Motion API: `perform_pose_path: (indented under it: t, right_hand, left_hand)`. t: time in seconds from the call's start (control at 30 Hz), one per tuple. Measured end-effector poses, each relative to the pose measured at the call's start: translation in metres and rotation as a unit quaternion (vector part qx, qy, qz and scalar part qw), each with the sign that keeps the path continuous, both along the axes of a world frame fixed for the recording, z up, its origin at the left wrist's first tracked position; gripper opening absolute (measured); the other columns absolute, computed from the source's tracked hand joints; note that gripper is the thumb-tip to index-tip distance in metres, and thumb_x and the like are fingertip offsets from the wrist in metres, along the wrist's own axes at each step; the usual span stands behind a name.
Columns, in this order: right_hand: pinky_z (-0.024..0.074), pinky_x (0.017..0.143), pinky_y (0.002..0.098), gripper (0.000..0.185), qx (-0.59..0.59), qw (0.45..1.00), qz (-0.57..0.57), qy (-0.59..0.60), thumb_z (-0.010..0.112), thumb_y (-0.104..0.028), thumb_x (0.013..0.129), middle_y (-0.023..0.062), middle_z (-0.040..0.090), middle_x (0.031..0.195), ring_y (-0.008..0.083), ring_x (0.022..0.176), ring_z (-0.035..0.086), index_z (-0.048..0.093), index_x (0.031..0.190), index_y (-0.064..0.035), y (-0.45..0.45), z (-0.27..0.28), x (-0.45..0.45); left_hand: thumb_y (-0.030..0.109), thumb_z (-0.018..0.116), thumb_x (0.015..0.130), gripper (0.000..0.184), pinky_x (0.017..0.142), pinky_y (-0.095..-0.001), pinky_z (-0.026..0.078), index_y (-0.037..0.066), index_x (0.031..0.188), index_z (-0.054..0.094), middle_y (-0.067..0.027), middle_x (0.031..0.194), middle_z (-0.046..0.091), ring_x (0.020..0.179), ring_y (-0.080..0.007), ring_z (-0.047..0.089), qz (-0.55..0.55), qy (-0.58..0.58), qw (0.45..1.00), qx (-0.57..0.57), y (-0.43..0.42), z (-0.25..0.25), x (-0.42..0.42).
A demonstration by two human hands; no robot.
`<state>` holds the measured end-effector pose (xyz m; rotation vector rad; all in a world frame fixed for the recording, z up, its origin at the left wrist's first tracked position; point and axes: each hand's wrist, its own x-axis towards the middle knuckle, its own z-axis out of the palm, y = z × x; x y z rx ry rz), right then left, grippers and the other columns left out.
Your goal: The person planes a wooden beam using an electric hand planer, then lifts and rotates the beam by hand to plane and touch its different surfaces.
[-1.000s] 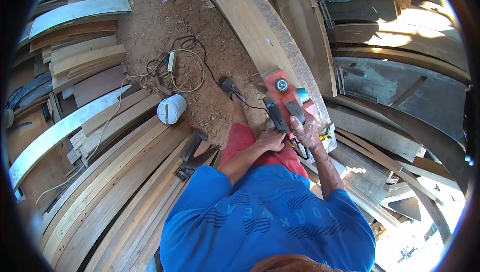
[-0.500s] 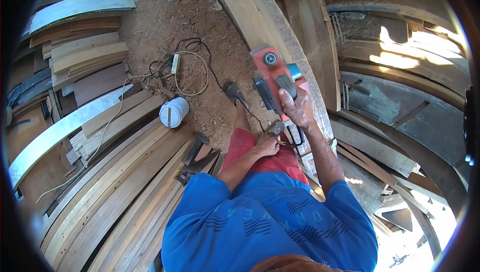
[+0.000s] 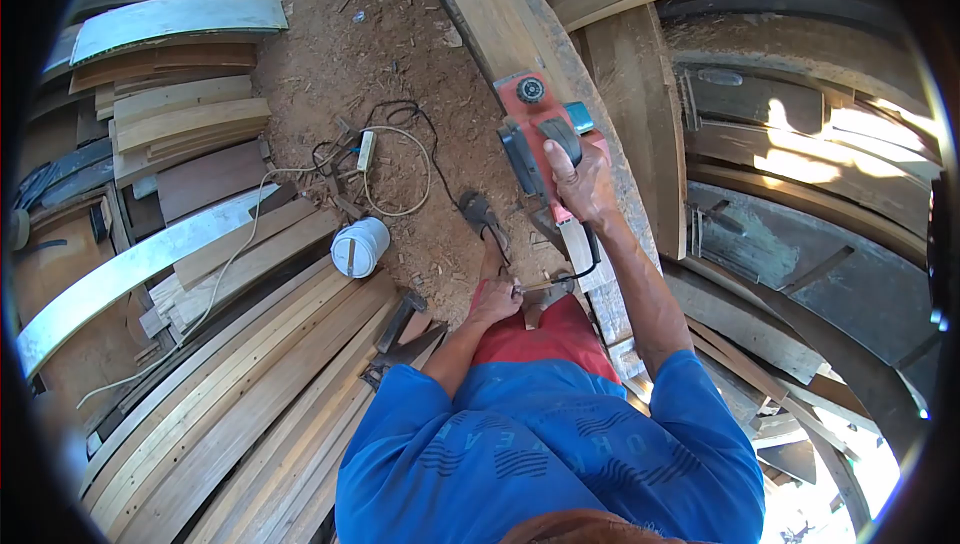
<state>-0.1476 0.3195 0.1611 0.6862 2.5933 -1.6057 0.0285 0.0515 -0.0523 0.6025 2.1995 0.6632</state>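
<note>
My right hand is wrapped around the rear handle of a red electric planer, thumb on top. The planer rests on a long wooden board, which runs away from me on a bench. A black power cord curves from the back of the planer toward my left hand. That hand is closed around the cord in front of my red shorts, left of the board. Its fingertips are partly hidden.
Stacked planks fill the left side. A white bucket and a power strip with looped cable are on the shaving-covered ground. More timber stands at right. My sandalled foot is beside the bench.
My left hand has moved left, away from the bench, drawing the cord along. My right hand and the planer have shifted slightly up and left in view.
</note>
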Motion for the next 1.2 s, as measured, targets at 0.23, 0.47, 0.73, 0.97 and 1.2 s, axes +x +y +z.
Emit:
perform_pose_path:
  t: [0.23,0.47,0.73,0.97,1.2]
  right_hand:
    - [0.0476,0.058,0.0371,0.058,0.013,1.000,-0.006,0.018,0.059,-0.055,0.098,0.0082,0.059,0.063,0.0175,0.060,0.059,0.067,0.093,0.0024,-0.003,0.005,-0.052]
    - [0.0474,0.056,0.0376,0.061,-0.007,0.999,-0.017,0.038,0.059,-0.058,0.096,0.0081,0.059,0.062,0.0174,0.057,0.059,0.066,0.088,0.0024,-0.006,0.004,-0.102]
    - [0.0493,0.057,0.0380,0.065,0.013,0.998,-0.019,0.052,0.058,-0.060,0.096,0.0094,0.060,0.059,0.0198,0.056,0.062,0.066,0.082,0.0038,-0.008,0.005,-0.163]
    - [0.0494,0.054,0.0380,0.066,0.029,0.997,-0.029,0.066,0.060,-0.060,0.095,0.0083,0.057,0.053,0.0205,0.051,0.061,0.066,0.078,0.0042,-0.006,0.001,-0.217]
    - [0.0478,0.048,0.0375,0.063,0.016,0.998,-0.030,0.057,0.062,-0.058,0.095,0.0066,0.057,0.054,0.0180,0.048,0.060,0.066,0.074,0.0018,-0.004,-0.005,-0.274]
  left_hand:
    - [0.023,0.062,0.081,0.031,0.092,-0.0495,0.052,0.002,0.104,0.065,-0.0243,0.102,0.069,0.098,-0.0423,0.065,0.105,-0.043,0.993,-0.016,-0.019,-0.018,-0.023]
    - [0.019,0.061,0.079,0.028,0.088,-0.0471,0.054,0.003,0.101,0.067,-0.0220,0.097,0.070,0.093,-0.0395,0.067,0.182,-0.072,0.980,-0.023,-0.020,-0.001,-0.060]
    - [0.018,0.060,0.079,0.025,0.078,-0.0470,0.056,0.003,0.098,0.068,-0.0212,0.090,0.070,0.086,-0.0399,0.069,0.219,-0.043,0.975,-0.001,-0.031,0.007,-0.104]
    - [0.018,0.060,0.080,0.023,0.077,-0.0487,0.056,0.003,0.096,0.067,-0.0238,0.088,0.070,0.085,-0.0420,0.069,0.238,-0.051,0.970,-0.002,-0.043,0.003,-0.138]
    - [0.015,0.067,0.079,0.023,0.077,-0.0427,0.056,0.003,0.098,0.068,-0.0201,0.086,0.071,0.081,-0.0351,0.071,0.250,-0.080,0.965,-0.001,-0.067,-0.004,-0.173]
